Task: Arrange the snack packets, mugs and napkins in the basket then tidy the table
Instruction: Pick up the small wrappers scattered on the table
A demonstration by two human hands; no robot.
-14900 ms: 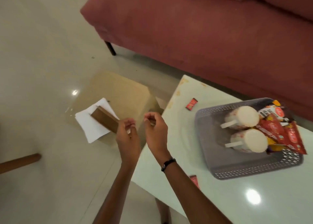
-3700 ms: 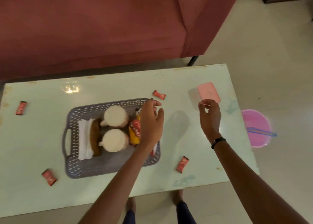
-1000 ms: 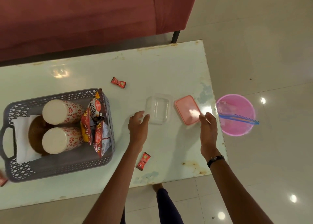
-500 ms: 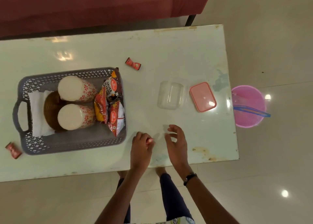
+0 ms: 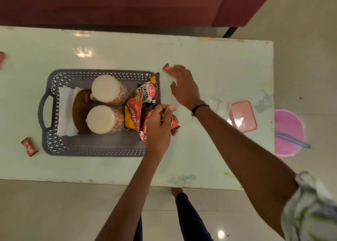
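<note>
The grey basket (image 5: 91, 152) sits left of centre on the table (image 5: 209, 149). It holds two floral mugs (image 5: 107, 89) (image 5: 102, 119), white napkins (image 5: 63, 109) under a brown holder (image 5: 80, 106), and snack packets (image 5: 147, 93) standing at its right end. My left hand (image 5: 160, 129) hovers over the basket's right edge, closed on a small red wrapper (image 5: 175, 123). My right hand (image 5: 184, 89) reaches past the basket's far right corner with fingers spread, fingertips touching another red wrapper (image 5: 168, 69) that lies on the table.
Two more red wrappers lie left of the basket (image 5: 29, 147) and at the far left edge (image 5: 1, 57). A clear container (image 5: 216, 104) and pink lid (image 5: 243, 116) sit at the right end. A pink bucket (image 5: 290, 133) stands on the floor; a red sofa (image 5: 127, 3) runs behind.
My left hand lifted a red wrapper from near the table's front edge and carried it up to the basket's right side. My right hand moved away to the wrapper beyond the basket.
</note>
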